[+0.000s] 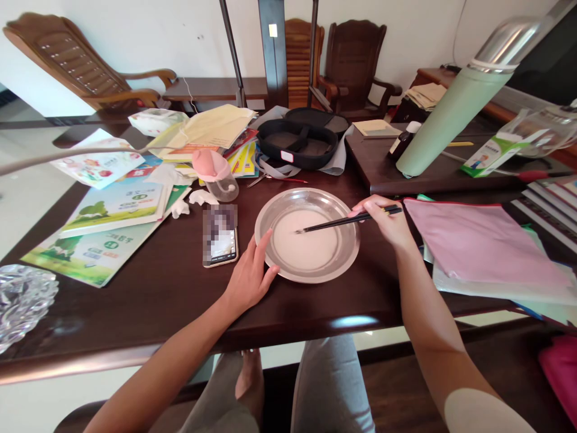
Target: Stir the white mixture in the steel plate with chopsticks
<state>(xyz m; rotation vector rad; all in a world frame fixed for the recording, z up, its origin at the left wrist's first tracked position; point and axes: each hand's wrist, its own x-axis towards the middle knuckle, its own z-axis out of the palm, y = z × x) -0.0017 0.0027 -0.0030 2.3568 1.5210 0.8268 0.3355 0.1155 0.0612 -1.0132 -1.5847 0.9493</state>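
Observation:
A round, shallow metal bowl sits on the dark table, with milky white liquid in it. My left hand grips its left rim, fingers over the edge and thumb on the near side. Black chopsticks are pinched in my right hand, above the bowl's right rim. They slant down to the left, and their tips touch the liquid. A phone with a lit, partly blurred screen lies just left of my left hand.
Behind the bowl are a pink-lidded cup, crumpled tissue and an open black case. Booklets and a glass dish lie left. A green thermos stands right, beyond a pink folder.

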